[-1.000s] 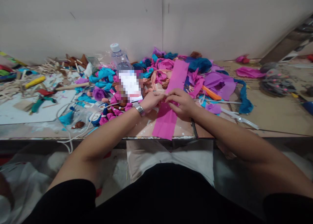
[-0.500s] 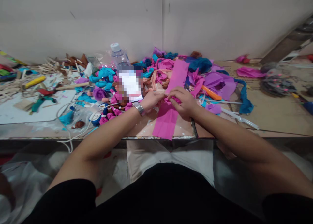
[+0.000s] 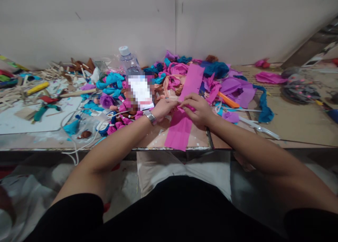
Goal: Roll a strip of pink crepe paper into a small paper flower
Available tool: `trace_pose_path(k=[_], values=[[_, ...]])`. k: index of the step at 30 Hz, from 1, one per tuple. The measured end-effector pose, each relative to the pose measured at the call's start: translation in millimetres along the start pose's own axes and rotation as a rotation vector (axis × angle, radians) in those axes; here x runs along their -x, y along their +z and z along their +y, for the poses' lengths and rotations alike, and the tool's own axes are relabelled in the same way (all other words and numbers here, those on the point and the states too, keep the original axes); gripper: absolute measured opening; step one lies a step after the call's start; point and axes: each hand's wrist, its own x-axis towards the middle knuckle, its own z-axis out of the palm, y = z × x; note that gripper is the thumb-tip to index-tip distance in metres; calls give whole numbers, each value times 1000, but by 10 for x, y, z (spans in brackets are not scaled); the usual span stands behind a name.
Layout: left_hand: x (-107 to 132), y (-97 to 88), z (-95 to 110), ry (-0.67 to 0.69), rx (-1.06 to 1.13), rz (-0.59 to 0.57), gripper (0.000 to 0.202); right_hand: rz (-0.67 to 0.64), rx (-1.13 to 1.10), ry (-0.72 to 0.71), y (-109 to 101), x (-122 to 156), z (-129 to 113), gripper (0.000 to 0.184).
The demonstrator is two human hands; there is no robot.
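A long pink crepe paper strip lies on the table, running from the front edge back to the paper pile. My left hand, a metal watch on its wrist, pinches the strip near its middle. Touching it from the right, my right hand has its fingers curled on a gathered fold of the same strip. Both hands meet over the strip; the pinched part is mostly hidden under the fingers.
A heap of purple, blue and pink crepe paper lies behind the hands. A plastic water bottle stands at back left. Wooden sticks, a white cable and small paper flowers litter the left. An orange cutter lies to the right.
My right hand's fingers have shifted slightly on the strip, gathering the fold a little tighter. The left hand has stayed almost still.
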Motion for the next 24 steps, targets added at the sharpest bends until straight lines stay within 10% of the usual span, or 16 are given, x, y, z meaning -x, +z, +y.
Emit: trace_pose_path(k=[24], values=[[31,38,81,-104,138,40,32,100,1,46,7,-2,40,8]])
